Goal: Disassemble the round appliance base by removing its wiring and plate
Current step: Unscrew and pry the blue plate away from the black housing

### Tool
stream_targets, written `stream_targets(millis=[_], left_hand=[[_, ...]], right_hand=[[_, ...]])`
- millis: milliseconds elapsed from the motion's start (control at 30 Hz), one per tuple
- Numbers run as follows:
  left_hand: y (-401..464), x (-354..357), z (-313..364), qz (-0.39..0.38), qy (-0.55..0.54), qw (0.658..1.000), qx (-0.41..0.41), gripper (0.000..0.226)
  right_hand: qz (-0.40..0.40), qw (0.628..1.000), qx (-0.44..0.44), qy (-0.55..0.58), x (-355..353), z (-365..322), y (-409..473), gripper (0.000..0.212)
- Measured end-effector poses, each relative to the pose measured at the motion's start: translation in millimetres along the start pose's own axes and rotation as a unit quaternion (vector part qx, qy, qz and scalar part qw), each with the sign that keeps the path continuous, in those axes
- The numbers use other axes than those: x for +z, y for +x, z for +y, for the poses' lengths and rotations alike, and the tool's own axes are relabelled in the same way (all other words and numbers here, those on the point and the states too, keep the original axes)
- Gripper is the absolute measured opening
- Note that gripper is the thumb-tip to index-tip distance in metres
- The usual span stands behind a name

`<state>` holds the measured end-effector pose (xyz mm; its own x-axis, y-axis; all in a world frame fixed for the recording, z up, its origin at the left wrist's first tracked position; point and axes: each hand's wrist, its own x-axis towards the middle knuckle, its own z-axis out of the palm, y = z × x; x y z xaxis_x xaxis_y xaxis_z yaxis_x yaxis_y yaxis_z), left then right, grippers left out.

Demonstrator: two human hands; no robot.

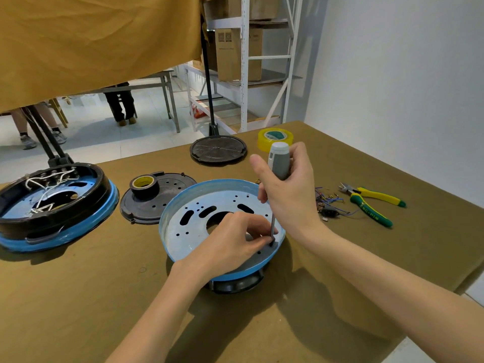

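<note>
A round blue-rimmed base (183, 203) with a perforated metal plate (191, 231) sits tilted on a black part in the middle of the table. My right hand (288, 195) grips the grey handle of a screwdriver (279, 163) held upright, its shaft reaching down to the plate near the right rim. My left hand (233, 242) pinches at the screwdriver's tip on the plate. A second round base (52, 203) with white wiring inside lies at the left.
A black cover (167, 197) carries a roll of black tape (144, 186). Another black disc (218, 150) and yellow tape (273, 138) lie farther back. Yellow-green pliers (372, 203) and cut wire bits (330, 203) lie at the right. People's legs show beyond the table.
</note>
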<state>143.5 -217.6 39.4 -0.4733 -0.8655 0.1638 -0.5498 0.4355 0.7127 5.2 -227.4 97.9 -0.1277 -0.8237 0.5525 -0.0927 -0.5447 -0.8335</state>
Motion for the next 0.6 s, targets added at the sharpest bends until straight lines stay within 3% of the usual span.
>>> stream_targets(millis=[100,167,267,400,500,600], left_hand=[[0,0,2,0.001,-0.004,1.000,0.009,0.020],[1,0,1,0.001,-0.009,1.000,0.012,0.021],[2,0,0,-0.009,-0.016,1.000,0.010,0.021],[3,-1,-1,0.000,-0.006,1.000,0.012,0.012],[4,1,-1,0.019,0.001,1.000,0.007,0.004],[5,3,0,0.036,0.015,0.999,-0.002,0.006]], right_hand=[[0.040,0.998,0.042,-0.018,8,2,-1,0.036],[0.023,0.997,0.079,0.010,12,0,-2,0.037],[-0.085,0.989,0.098,0.064,8,-3,3,0.038],[-0.223,0.953,0.158,0.130,-3,-6,13,0.034],[-0.232,0.944,0.173,0.159,-10,-5,17,0.029],[-0.190,0.952,0.167,0.175,-13,-3,18,0.031]])
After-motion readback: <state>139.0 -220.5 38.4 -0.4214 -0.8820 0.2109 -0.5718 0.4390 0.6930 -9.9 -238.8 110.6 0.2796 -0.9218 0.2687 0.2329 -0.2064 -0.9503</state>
